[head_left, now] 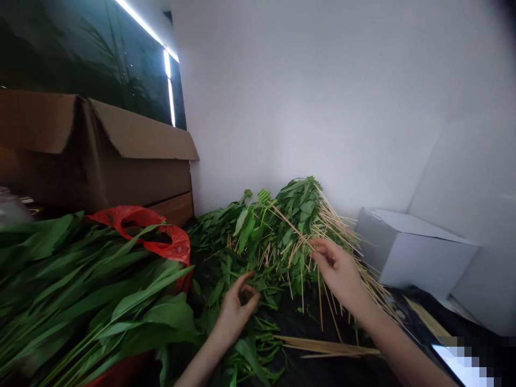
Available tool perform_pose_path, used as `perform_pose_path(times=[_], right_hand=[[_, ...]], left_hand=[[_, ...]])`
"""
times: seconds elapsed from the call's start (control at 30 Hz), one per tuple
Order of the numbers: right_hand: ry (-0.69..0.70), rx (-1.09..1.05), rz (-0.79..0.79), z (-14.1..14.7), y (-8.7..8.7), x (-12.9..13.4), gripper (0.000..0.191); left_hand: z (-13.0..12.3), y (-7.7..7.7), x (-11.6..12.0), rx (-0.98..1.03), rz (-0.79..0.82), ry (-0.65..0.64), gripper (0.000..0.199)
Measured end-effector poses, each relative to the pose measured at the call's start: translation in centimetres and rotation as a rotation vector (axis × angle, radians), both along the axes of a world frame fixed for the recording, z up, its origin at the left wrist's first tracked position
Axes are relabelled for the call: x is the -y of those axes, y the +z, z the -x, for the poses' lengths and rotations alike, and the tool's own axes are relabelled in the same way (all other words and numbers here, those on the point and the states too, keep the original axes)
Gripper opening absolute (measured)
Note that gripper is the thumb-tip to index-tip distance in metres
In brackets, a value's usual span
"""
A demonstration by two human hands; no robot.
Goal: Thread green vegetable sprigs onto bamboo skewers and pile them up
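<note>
My right hand (336, 269) pinches the lower end of a thin wooden skewer (288, 221) between thumb and fingers. The skewer slants up to the left, with green leaves (250, 223) at its far tip. Lower and to the left, my left hand (237, 302) hovers over loose leafy stems (264, 287), its fingers curved and apart with nothing seen between them. Behind both hands lies a heap of leafy skewers (300, 199), their bare sticks fanning out to the right. A bundle of bare skewers (328, 345) rests below my right hand.
Long broad leaves (141, 295) spill from a red plastic bag (175, 244) at the left. An open cardboard box (141, 166) stands behind them. At the right are a white box (427, 258) and a pixelated bright patch (463, 365). A pale wall (306, 97) closes off the back.
</note>
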State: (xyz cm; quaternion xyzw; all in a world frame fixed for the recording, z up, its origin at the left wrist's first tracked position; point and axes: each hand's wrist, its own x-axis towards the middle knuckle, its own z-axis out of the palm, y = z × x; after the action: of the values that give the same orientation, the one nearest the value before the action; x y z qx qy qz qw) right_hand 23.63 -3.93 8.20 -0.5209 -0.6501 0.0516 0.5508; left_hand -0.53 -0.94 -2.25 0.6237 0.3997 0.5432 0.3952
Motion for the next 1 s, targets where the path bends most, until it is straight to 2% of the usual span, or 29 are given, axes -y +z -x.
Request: perform_pose_path(times=[0.07,0.17,0.27,0.43,0.6,0.73,0.8,1.0], right_hand=[[0.011,-0.021,-0.022,-0.9,1.3,-1.3,0.027],[-0.055,0.003,-0.075,-2.2,3.5,-3.5,0.030],[-0.061,0.030,-0.079,-2.7,5.7,-6.1,0.030],[0.017,0.127,-0.028,0.3,8.1,-10.6,0.029],[0.076,0.221,0.043,5.8,7.9,-14.6,0.032],[0.079,0.338,0.119,9.2,7.2,-17.9,0.030],[0.059,0.407,0.151,10.2,7.0,-19.8,0.023],[-0.126,0.596,0.264,10.1,6.5,-25.4,0.034]], left_hand=[[0.1,0.1,0.0,-0.020,-0.010,0.004,0.050],[0.2,0.1,0.0,-0.059,-0.027,0.044,0.044],[0.3,0.0,0.0,-0.091,-0.052,0.083,0.037],[0.2,-0.4,0.0,-0.197,-0.113,0.119,0.034],[0.2,-0.6,0.4,-0.362,-0.162,0.127,0.036],[0.3,-0.6,0.8,-0.457,-0.277,0.159,0.037],[0.4,-0.4,0.9,-0.507,-0.321,0.170,0.038],[0.7,-0.2,0.7,-0.545,-0.359,0.223,0.040]])
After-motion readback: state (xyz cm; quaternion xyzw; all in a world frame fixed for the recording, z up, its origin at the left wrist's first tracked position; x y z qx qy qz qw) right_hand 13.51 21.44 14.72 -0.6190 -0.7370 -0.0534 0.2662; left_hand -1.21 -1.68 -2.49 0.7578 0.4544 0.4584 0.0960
